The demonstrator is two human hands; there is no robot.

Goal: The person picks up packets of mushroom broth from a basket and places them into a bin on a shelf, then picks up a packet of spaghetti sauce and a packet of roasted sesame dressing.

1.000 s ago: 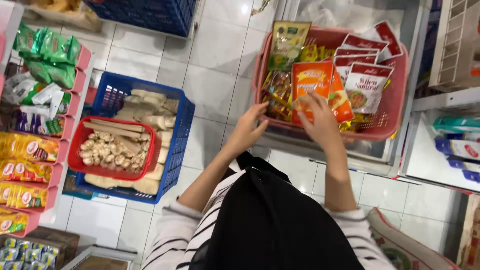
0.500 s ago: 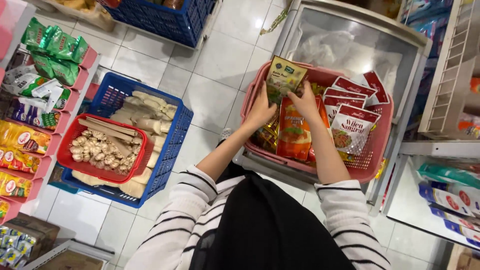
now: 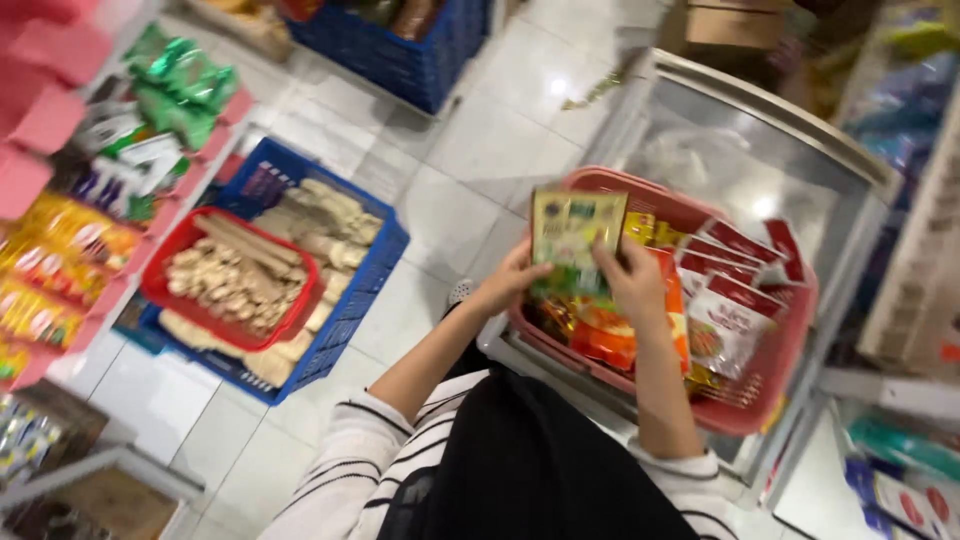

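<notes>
Both hands hold one green and yellow packet upright over the near-left part of the red basket: left hand grips its lower left edge, right hand its lower right edge, fingers closed around the packet on each side. The basket rests on a glass-topped freezer and contains orange packets and red-and-white packets. On the floor to the left, a blue crate carries a red tray of pale roots.

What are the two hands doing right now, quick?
Left hand: closed on the left edge of the green and yellow packet above the red basket.
Right hand: closed on the packet's right edge.
</notes>
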